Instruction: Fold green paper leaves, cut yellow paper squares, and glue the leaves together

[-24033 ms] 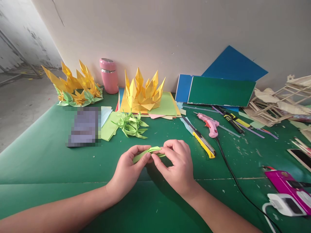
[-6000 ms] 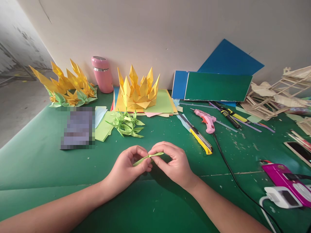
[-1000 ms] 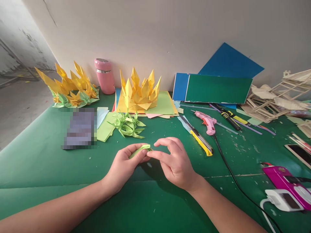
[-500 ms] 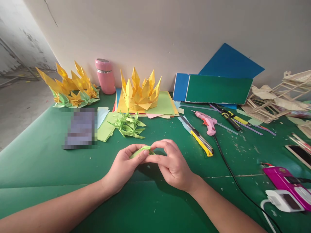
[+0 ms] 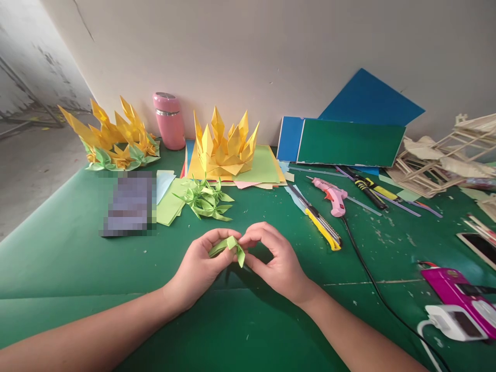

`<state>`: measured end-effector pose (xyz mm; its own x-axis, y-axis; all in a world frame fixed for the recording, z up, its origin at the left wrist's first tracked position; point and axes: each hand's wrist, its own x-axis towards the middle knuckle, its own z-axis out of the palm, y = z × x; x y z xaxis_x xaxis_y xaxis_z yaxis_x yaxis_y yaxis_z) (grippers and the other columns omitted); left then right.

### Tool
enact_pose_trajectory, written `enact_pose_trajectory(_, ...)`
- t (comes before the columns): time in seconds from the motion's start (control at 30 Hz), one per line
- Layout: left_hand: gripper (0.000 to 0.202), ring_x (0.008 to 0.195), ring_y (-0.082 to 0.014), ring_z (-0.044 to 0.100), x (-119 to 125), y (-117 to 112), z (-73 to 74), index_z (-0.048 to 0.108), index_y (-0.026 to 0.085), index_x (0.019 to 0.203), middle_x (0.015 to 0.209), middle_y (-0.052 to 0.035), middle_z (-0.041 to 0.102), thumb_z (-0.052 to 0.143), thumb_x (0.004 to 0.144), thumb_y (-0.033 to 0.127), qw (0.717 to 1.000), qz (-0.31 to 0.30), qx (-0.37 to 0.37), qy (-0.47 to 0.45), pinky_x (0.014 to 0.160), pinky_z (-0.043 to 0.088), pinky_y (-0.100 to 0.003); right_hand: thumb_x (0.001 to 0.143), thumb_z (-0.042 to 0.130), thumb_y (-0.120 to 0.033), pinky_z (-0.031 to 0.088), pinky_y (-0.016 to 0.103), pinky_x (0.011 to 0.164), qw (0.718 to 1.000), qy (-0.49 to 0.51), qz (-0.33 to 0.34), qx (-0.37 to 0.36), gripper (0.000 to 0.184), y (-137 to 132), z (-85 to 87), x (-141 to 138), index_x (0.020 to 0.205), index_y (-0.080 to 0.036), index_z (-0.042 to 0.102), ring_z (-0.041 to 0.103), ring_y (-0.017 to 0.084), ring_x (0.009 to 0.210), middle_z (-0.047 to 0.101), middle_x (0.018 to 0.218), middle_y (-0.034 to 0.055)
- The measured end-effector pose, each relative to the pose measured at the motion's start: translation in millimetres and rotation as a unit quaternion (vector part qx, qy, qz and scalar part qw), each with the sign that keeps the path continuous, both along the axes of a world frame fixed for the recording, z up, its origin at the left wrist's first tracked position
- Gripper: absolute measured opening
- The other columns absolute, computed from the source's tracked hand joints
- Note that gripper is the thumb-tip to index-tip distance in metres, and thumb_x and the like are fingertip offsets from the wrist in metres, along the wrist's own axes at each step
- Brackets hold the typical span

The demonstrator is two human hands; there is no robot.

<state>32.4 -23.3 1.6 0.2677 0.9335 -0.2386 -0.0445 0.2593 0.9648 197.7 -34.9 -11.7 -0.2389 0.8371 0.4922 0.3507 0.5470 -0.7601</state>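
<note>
In the head view, the only one, the left hand [image 5: 199,263] is clamped on the folded green paper [image 5: 232,242], its thumb pressing from the near side and its fingers curled behind. The right hand [image 5: 277,261] meets the paper's right end, thumb and index finger parted around the turned-down tip; whether they grip it firmly cannot be told. The paper is held in the air over the green table [image 5: 155,325], in front of the heap of folded green pieces [image 5: 207,199] and to the left of the yellow cutter [image 5: 323,227]. The step in hand looks like shaping the small flaps at that end. To do it well, the left thumb should stay close behind the fold so the layers cannot slip, while the right fingertips work one flap at a time, lining up the edges before any crease is pressed. Light pressure first, then a firm run of the nail along the line, seems best; paper this narrow would probably crumple or split at the tip if tugged. The layers behind the left thumb are hidden, so evenness there is best checked by feel.
</note>
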Motion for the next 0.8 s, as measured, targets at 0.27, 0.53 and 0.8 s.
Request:
enact_pose_trajectory(0.27,0.034,0.055,-0.01,0.049,2,-4,2.7,0.065,0.017,0.083,0.067,0.0011,0.061,0.072,0.069,0.047,0.998,-0.022,-0.05,-0.042,0.052,0.039,-0.021,0.084,0.06,-0.013,0.052,0.029,0.071,0.998,-0.017,-0.02,0.049,0.01,-1,1.7,-1,0.086,-0.023,0.057,0.058,0.015,0.08,0.058,0.084,0.0013)
enact_pose_trajectory(0.53,0.038,0.056,-0.0094,0.046,1,-5,0.6,0.063,0.017,0.088,0.069,0.0014,0.058,0.07,0.07,0.049,0.996,-0.034,-0.064,-0.056,0.053,0.036,-0.021,0.084,0.06,-0.01,0.051,0.029,0.071,0.996,-0.026,-0.038,0.073,0.013,-3,1.9,-2,0.085,-0.023,0.057,0.059,0.015,0.08,0.06,0.082,0.0012)
enact_pose_trajectory(0.8,0.028,0.059,-0.0099,0.044,6,-11,3.8,0.063,0.018,0.082,0.068,0.0026,0.054,0.069,0.07,0.042,0.998,-0.003,-0.048,-0.041,0.054,0.035,-0.02,0.085,0.058,-0.011,0.052,0.028,0.067,0.997,-0.014,-0.035,0.071,0.012,-5,0.7,-5,0.084,-0.024,0.057,0.06,0.015,0.075,0.06,0.08,0.0008)
